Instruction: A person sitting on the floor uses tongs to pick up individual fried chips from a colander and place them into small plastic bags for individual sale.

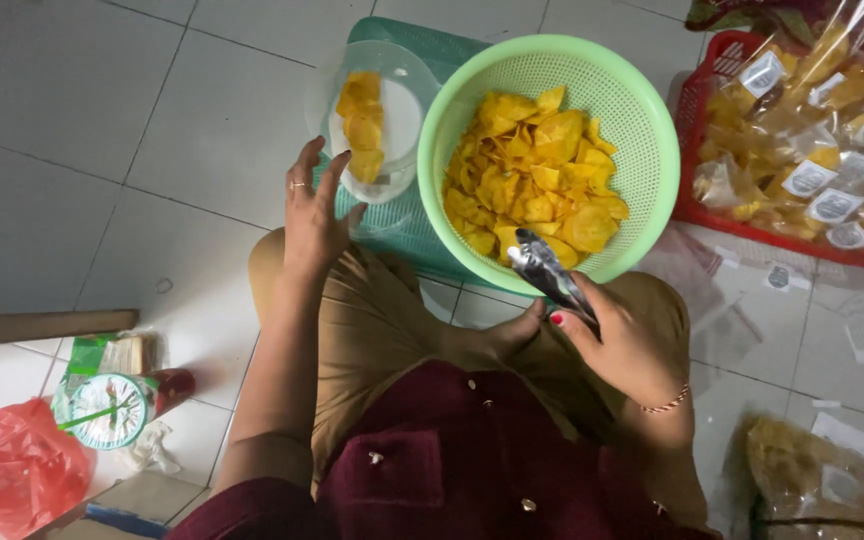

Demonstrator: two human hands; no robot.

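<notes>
My left hand [314,213] holds the edge of a clear plastic bag [372,118] with a few yellow chips in it, lying on a round white scale pan over a teal crate [402,225]. My right hand [624,345] grips metal tongs [547,272], whose tips point into a light green colander [642,140] heaped with yellow chips [537,180]. The colander rests on my lap and the crate.
A red basket [692,150] of sealed chip packets stands at the right. A drink cup with a green straw [107,408], a red plastic bag [12,470] and a wooden strip [42,325] lie at the left. Another clear bag of chips [812,470] sits lower right.
</notes>
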